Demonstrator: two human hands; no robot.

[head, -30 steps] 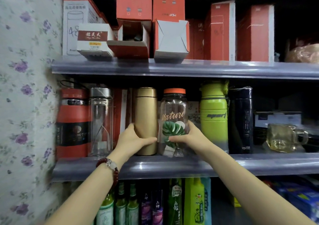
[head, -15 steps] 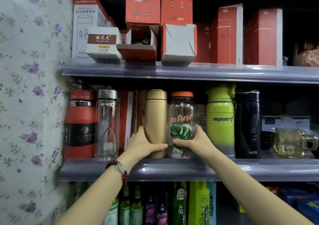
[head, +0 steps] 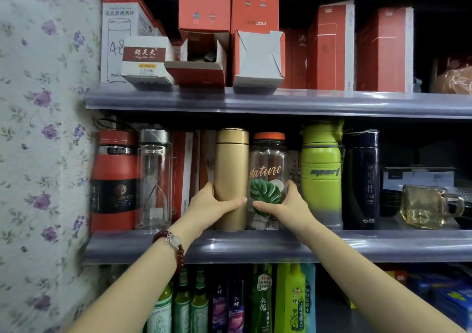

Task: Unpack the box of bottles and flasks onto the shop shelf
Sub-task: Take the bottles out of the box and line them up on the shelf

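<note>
A gold flask (head: 231,164) stands upright on the middle grey shelf (head: 357,246), and my left hand (head: 209,206) wraps around its lower part. Right beside it stands a clear glass bottle (head: 268,159) with an orange lid, the word "Nature" and a green leaf print. My right hand (head: 286,207) grips its lower part. Both bottles rest on the shelf, touching or nearly touching each other. A red flask (head: 113,179) and a clear glass flask (head: 154,177) stand to the left; a lime green sport bottle (head: 321,174) and a dark navy flask (head: 361,179) stand to the right.
A floral-papered wall (head: 43,154) closes off the left side. Red and white cartons (head: 204,34) fill the upper shelf (head: 281,103). A glass mug (head: 426,205) sits at the right of the middle shelf. Green and dark bottles (head: 229,304) stand on the shelf below.
Both hands keep their hold on the gold flask and the glass bottle. The view has shifted slightly left and closer; the bottles stay in their places.
</note>
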